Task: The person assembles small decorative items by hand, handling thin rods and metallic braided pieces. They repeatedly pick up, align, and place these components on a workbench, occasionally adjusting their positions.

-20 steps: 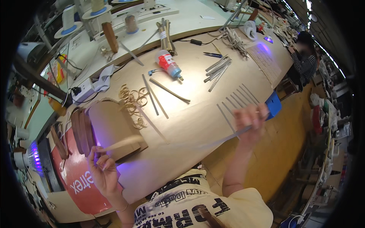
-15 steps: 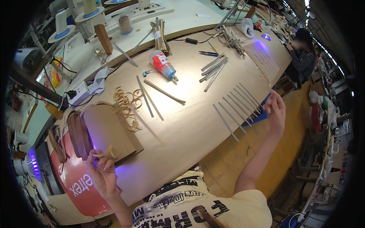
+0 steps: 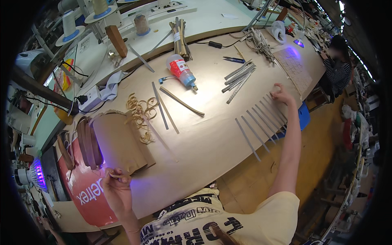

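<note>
My left hand (image 3: 118,190) is raised at the near edge of the brown block, with its fingertips pinched on a short, thin tan strip (image 3: 119,176). My right hand (image 3: 282,96) reaches over the right part of the table, at the far ends of the rightmost strips in a row. Its fingers are curled together, and whatever they may hold is too small to make out. The narrow grey strips (image 3: 255,127) of that row lie side by side, their near ends sticking out past the table edge. Curled tan peelings (image 3: 141,110) are heaped beside the brown paper-covered block (image 3: 118,143).
A red-labelled bottle (image 3: 179,69) lies mid-table near loose strips (image 3: 181,101). Farther off are bundled patterned strips (image 3: 239,77), a pen (image 3: 234,59) and a tied bundle (image 3: 180,38). Brown straps (image 3: 87,143) hang by the block. A co-worker (image 3: 337,65) sits at far right.
My right hand has moved left and away from me, to the strips' far ends. My left hand keeps its pinch on the tan strip. The whole view has shifted slightly.
</note>
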The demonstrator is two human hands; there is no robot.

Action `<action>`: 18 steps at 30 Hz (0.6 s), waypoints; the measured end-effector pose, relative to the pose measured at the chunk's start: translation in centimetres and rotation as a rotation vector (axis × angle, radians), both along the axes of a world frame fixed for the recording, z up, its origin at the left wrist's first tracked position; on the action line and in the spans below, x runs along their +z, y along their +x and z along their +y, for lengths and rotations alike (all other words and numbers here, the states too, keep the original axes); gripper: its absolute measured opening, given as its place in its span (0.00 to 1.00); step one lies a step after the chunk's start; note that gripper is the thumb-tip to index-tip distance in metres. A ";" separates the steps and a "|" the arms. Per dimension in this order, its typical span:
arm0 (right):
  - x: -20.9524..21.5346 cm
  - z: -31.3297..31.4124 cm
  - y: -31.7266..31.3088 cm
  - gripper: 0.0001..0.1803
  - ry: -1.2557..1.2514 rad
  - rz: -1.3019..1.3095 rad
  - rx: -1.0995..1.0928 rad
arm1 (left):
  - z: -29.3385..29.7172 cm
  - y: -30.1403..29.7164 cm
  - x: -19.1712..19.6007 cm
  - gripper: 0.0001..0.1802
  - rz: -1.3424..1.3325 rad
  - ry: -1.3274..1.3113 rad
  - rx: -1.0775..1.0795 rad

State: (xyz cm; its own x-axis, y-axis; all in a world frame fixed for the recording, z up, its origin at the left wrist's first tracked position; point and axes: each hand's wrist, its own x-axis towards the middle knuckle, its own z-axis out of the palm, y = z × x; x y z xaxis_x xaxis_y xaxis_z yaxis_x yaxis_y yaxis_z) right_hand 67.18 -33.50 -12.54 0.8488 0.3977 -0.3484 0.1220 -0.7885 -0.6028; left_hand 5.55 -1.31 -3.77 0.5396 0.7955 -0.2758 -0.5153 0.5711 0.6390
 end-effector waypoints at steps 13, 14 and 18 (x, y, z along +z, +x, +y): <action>2.0 0.9 0.6 0.52 -0.606 0.056 -0.309 | -1.1 1.1 -0.4 0.09 -0.055 -0.068 0.000; 2.5 1.3 0.5 0.53 -0.731 -0.069 -0.289 | -1.3 1.2 -0.4 0.09 -0.030 -0.054 -0.022; 3.4 3.9 -4.5 0.56 -0.986 -0.672 -0.259 | -2.3 1.1 0.4 0.11 0.023 0.108 -0.134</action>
State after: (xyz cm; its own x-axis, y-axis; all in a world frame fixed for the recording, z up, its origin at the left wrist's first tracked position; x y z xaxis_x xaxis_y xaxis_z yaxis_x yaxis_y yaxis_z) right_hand 62.67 -29.64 -9.16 0.9911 0.0031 0.1332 -0.0496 -0.9193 0.3905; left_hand 6.66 -3.57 -3.34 0.6375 0.7425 -0.2057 -0.4240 0.5610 0.7110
